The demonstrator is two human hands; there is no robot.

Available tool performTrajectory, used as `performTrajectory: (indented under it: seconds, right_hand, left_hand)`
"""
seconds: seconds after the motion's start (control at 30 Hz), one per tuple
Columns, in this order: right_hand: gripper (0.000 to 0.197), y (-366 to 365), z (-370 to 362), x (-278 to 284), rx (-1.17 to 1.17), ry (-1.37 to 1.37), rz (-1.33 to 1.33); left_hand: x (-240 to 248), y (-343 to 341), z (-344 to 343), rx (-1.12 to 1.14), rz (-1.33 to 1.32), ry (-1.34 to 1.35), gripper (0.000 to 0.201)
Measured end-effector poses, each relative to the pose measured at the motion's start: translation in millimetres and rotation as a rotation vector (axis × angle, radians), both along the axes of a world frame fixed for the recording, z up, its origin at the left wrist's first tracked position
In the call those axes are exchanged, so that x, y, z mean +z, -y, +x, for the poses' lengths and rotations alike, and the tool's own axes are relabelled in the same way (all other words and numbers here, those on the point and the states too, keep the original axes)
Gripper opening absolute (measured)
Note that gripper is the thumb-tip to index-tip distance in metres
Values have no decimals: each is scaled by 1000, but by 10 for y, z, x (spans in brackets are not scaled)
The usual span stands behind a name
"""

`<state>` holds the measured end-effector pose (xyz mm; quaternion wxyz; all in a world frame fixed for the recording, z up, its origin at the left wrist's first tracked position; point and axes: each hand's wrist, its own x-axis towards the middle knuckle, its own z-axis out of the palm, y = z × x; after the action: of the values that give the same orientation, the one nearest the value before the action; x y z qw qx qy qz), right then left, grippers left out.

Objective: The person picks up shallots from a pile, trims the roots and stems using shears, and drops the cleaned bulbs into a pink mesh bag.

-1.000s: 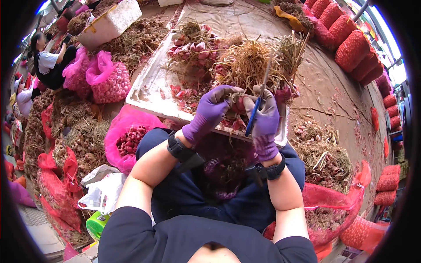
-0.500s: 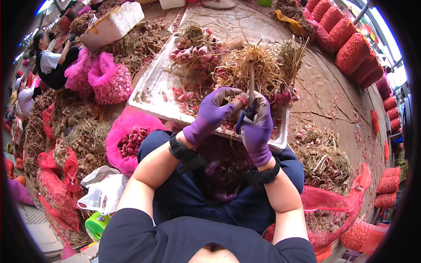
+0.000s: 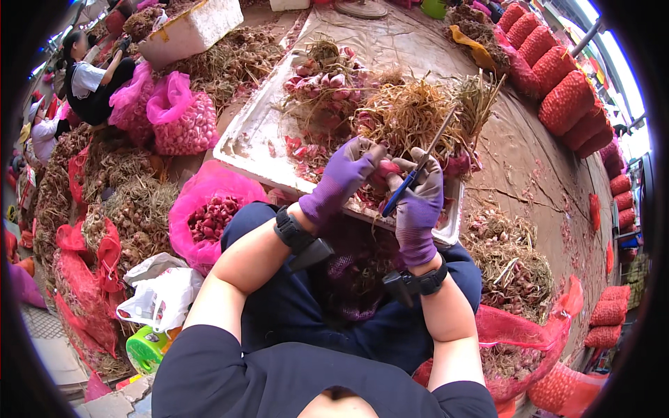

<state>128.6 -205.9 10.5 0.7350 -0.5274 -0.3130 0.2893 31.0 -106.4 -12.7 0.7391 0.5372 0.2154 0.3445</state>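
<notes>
Both my hands wear purple gloves with greyish, soiled fingers. My left hand (image 3: 343,180) is closed, its fingertips pinched at a small reddish bulb (image 3: 386,168), garlic or shallot, between the two hands. My right hand (image 3: 421,203) is closed around blue-handled scissors (image 3: 400,194), with the long blade pointing up and to the right. The right fingertips lie close beside the bulb; whether they touch it I cannot tell. Just beyond sits a bunch of dry-stemmed bulbs (image 3: 408,108) in a white foam tray (image 3: 240,143), with more purplish-white bulbs (image 3: 334,83) and loose red skins.
A pink bag of red bulbs (image 3: 212,219) stands left of my knee. Stemmed bulbs are heaped at the right (image 3: 512,268) and far left (image 3: 136,209). Filled red mesh sacks (image 3: 568,101) line the far right. Another person (image 3: 90,76) sits at the upper left.
The scissors have swung from nearly upright to a rightward tilt. My hands have moved slightly apart, baring the reddish bulb between them. The whole view has shifted a little.
</notes>
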Motion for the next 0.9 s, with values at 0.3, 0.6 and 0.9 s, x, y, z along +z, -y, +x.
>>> performTrajectory:
  seconds: [0.3,0.6,0.9]
  right_hand:
    - [46,47,29,16,12,235,132]
    - [46,90,80,-67,-117,661,83]
    - [44,79,37,-6,-60,486,134]
  left_hand:
    - [-74,-77,-18,39,-195,101,17]
    - [204,-15,-93,-97,-10,129,20]
    - [82,-84,-36,102,-130,82,18]
